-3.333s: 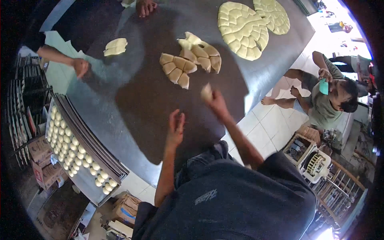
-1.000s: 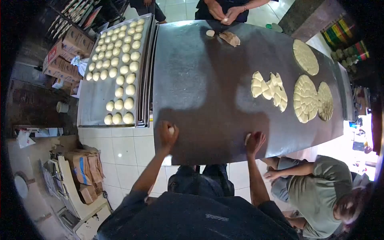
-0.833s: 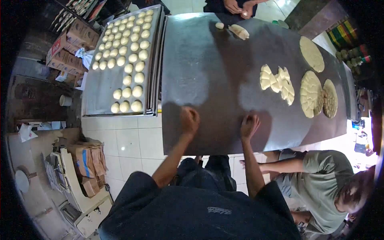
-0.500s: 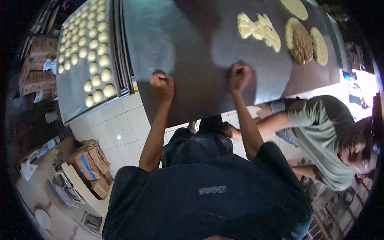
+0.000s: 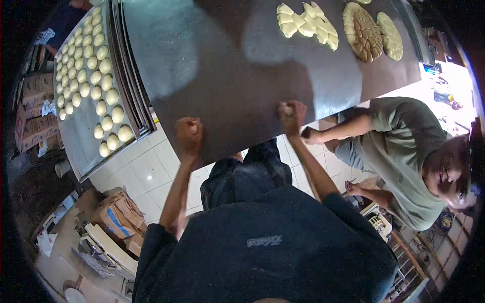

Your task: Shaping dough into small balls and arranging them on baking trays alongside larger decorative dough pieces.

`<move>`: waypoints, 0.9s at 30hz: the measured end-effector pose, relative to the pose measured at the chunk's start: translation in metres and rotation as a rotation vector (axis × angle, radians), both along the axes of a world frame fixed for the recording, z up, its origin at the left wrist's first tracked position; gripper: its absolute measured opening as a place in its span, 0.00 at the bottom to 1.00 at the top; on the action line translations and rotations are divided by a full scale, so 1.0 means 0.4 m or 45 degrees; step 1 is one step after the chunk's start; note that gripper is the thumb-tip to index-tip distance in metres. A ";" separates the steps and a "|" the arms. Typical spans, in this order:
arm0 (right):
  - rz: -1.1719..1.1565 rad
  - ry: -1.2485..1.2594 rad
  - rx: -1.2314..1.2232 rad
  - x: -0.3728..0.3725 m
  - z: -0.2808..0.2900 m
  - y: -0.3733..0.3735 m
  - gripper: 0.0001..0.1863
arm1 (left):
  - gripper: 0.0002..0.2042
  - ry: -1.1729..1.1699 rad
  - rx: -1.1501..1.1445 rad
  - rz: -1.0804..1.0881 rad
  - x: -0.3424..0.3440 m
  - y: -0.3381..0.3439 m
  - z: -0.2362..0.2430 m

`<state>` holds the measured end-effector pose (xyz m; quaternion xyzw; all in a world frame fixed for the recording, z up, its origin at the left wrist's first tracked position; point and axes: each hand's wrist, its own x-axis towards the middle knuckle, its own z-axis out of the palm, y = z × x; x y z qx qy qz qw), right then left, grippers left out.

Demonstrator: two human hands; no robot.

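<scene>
Both of my hands are curled over the dark metal worktable [image 5: 242, 91], close to its front edge. My left hand [image 5: 190, 137] is closed near the table's front left corner, and a bit of something pale like dough shows between its fingers. To the right, my right hand [image 5: 292, 119] is also closed, with a small pale lump of dough [image 5: 288, 110] partly showing in it. The fingers hide most of what each hand holds. Farther back on the right lie cut pale dough pieces [image 5: 308, 22], a brown scored dough round [image 5: 362, 35] and a paler scored round [image 5: 389, 36].
At the left, a metal tray [image 5: 83, 146] with rows of dough balls [image 5: 112, 96] rests beside the table on stacked trays. A co-worker [image 5: 404, 136] in a green shirt is close on my right, one hand near my right forearm. Cardboard boxes [image 5: 118, 214] stand at lower left.
Both my hands have come nearer to the table's front edge, still closed. The co-worker's hand has drawn back from beside my legs. The whole view has shifted slightly.
</scene>
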<state>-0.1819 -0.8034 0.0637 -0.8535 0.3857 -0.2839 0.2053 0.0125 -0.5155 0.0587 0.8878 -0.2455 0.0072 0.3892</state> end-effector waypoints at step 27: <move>0.418 -0.027 1.159 0.142 0.081 0.015 0.28 | 0.21 0.361 -0.075 0.290 -0.030 -0.080 0.221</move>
